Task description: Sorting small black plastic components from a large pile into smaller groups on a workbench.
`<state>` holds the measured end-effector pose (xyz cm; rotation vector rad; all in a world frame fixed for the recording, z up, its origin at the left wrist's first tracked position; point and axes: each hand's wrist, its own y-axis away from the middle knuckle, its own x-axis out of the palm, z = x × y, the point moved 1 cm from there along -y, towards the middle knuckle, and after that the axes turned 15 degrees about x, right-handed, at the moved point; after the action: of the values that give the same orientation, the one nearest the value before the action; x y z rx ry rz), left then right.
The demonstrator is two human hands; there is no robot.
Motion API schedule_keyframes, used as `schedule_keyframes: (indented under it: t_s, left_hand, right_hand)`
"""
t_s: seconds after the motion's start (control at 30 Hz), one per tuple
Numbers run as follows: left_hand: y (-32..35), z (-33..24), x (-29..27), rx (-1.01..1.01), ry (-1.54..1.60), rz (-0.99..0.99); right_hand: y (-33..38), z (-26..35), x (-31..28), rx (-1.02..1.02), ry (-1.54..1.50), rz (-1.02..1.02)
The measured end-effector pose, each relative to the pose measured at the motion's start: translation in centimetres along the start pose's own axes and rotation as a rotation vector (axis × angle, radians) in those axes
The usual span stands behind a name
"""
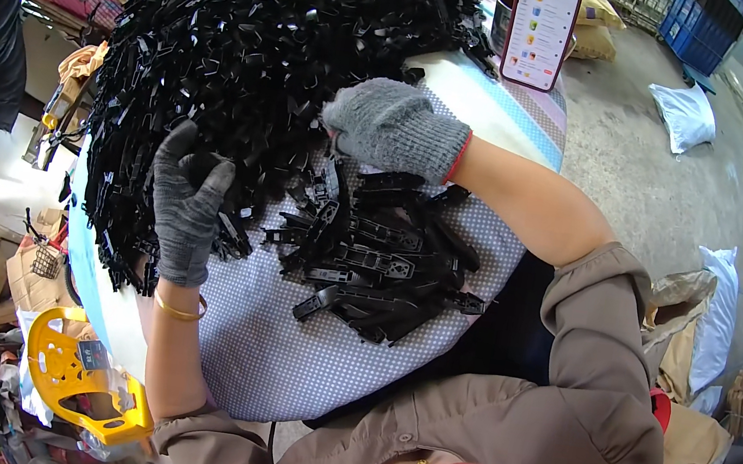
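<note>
Left hand: the left hand (186, 206), in a dark grey knitted glove, lies with fingers spread wide and pressed into the lower edge of the big heap of small black plastic clips (253, 63); it grips nothing that shows, and seems to steady or rake the heap's edge.

Right hand: the right hand (396, 126), in a lighter grey knitted glove with a red cuff, is curled loosely knuckles-up at the heap's near rim. Whether it closes on a piece I cannot tell, since the palm faces down.

Big heap: it covers the far and left part of the desk (279, 352), piled high, likely the unsorted stock, within reach of both hands.

Smaller pile: longer black plastic brackets (377, 261) lie flat, just below the right hand and between the two forearms, touching the heap's fringe. Kept close to the body, they look set apart from the clips.

Desk: round, under a pale dotted cloth with a striped border; its near part is bare cloth.

Phone: a smartphone with a lit screen (540, 30) stands propped upright at the far edge against a metal tin (501, 18), facing the person, so it can be seen without a hand.

Surroundings: a yellow plastic tool (80, 376) sits low to the left, off the desk; white sacks (687, 115) lie on the concrete floor to the right, well apart.

Wrist: a gold bangle (178, 307) sits under the left glove.
</note>
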<state>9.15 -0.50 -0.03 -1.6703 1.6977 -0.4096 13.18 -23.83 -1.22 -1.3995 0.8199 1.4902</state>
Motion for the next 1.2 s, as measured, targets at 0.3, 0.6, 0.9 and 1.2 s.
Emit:
schedule_keyframes:
  t_s: [0.3, 0.6, 0.9, 1.2]
  left_hand:
    - [2.9, -1.6, 1.1, -0.326, 0.689, 0.039]
    - [2.2, -2.4, 0.9, 0.401, -0.362, 0.327]
    - [2.9, -1.7, 1.0, -0.364, 0.236, 0.357]
    - [2.9, -1.5, 0.8, -0.359, 0.276, 0.379]
  right_hand:
    - [2.3, 4.2, -1.1, -0.233, -0.837, -0.051]
    - [2.4, 3.6, -1.4, -0.053, -0.974, 0.099]
    - [2.3, 3.0, -1.7, 0.181, -1.348, 0.362]
    - [2.1, 3.0, -1.4, 0.182, -1.333, 0.332]
